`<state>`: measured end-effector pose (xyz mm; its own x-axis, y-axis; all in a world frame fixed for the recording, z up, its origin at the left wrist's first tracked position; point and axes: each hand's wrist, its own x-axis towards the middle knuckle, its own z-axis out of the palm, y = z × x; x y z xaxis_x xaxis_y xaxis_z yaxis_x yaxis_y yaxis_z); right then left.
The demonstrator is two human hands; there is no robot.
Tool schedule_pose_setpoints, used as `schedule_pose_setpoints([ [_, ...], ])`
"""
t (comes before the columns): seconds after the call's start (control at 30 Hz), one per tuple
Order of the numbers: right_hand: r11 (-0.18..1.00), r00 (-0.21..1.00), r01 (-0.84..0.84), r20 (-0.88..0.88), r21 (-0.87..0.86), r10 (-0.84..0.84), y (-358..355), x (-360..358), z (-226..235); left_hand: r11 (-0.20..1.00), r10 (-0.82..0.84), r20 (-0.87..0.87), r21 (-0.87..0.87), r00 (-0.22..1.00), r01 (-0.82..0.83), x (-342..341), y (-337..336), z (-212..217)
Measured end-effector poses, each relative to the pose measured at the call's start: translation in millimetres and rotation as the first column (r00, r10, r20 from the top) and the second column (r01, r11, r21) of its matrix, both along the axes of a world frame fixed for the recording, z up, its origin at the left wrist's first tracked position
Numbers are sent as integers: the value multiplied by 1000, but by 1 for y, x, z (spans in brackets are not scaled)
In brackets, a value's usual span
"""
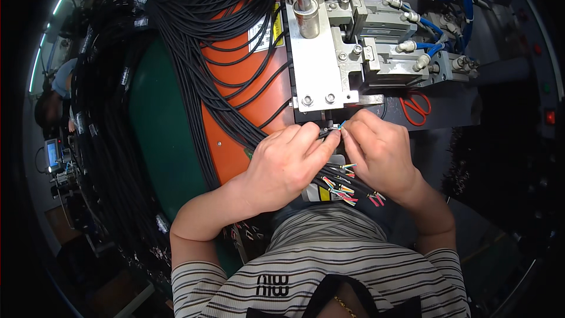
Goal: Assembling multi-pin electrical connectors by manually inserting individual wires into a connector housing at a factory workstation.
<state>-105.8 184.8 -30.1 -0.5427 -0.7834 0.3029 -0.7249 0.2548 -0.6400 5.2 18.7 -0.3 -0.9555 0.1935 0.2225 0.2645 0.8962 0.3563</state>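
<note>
My left hand (pixel 283 165) is closed in a pinch on the end of a black cable just below the machine's silver metal plate (pixel 321 76). Against it, my right hand (pixel 379 150) pinches the thin wires (pixel 342 125) that come out of that end; a blue one shows between the fingertips. Below both hands hangs a bunch of black cables (pixel 338 171), their stripped ends showing red, yellow, white and green wires (pixel 347 191). A thick bundle of black cables (pixel 200 94) runs from the upper left down toward my left hand.
Orange-handled scissors (pixel 416 109) lie right of the machine on a dark surface. Pneumatic cylinders (pixel 391 70) with blue hoses (pixel 465 0) fill the upper right. An orange panel (pixel 235 141) and a green surface (pixel 156 118) lie under the cables. Another person (pixel 59 85) is at the far left.
</note>
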Motion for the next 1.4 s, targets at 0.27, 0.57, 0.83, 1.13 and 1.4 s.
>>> schedule_pose_setpoints([
  [0.27,979,993,-44,-98,199,65,-1,-4,11,980,-31,0,-197,1000,31,-3,9,8],
  [0.57,992,995,14,-94,-125,-26,-2,-2,-11,986,-28,14,-163,1000,30,-9,4,9],
  [0.83,999,883,6,469,-41,13,2,-10,-13,981,130,-39,149,991,-123,12,-22,-6],
  [1.13,955,778,-108,574,-277,255,14,2,1,978,61,-115,206,991,-37,10,-19,-7],
  [1.4,894,-168,224,889,-387,427,10,0,-7,947,70,-177,320,982,-10,3,-6,-7],
])
